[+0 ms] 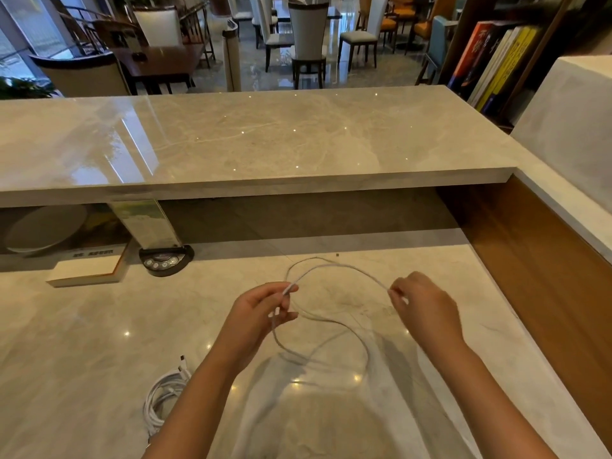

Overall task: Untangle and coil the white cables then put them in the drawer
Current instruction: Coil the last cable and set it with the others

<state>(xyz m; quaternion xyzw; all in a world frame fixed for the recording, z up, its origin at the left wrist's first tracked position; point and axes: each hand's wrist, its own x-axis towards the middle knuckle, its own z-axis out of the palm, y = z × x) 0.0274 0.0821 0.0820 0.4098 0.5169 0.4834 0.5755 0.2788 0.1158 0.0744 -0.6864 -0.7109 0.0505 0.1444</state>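
Both hands are raised above the marble table (99,326), sharing one thin white cable (334,268). The left hand (261,313) is closed on the cable's end and several loose loops that hang toward the table. The right hand (422,306) pinches the strand between thumb and fingertips — an arc spans the two. A second white cable (162,397) lies coiled on the table, left of the left forearm.

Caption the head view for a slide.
Both hands, left and right, loop a white cable above the marble desk; coiled cable nearby.
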